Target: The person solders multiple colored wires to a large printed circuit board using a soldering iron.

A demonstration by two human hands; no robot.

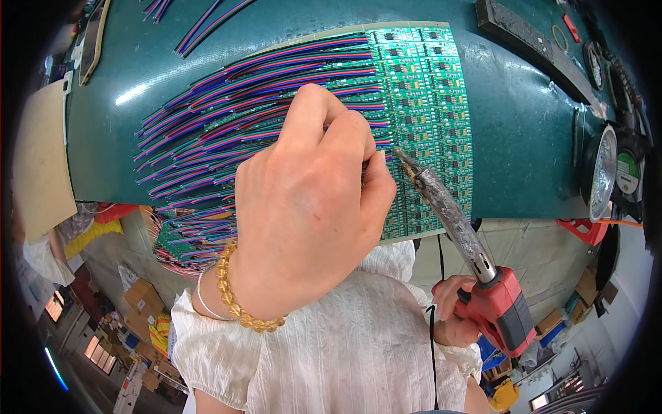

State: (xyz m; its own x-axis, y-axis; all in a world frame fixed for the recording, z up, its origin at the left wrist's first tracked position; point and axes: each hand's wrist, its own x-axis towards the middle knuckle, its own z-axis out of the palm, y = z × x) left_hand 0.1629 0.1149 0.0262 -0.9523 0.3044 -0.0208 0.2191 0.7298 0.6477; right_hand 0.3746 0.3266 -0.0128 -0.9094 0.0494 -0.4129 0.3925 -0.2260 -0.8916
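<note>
While the soldering iron points toward my thumb over the circuit panel: a small slip of either hand could burn me or scorch insulation.
Circuit panel: it lies on the green desk; a bump from my wrist could shift it and spoil a joint.
Wires: coloured rows cover the panel's left part and trail past its left edge; my palm could drag on them and pull ends loose.
Left hand: over the panel's middle, its grip is pressed together, thumb toward forefinger, apparently pinching a wire bundle whose end peeks out beside the iron's tip; my fingers hide most of the contact.
Right hand: beyond the panel's near edge, its grip curls round the iron's red handle.
</note>
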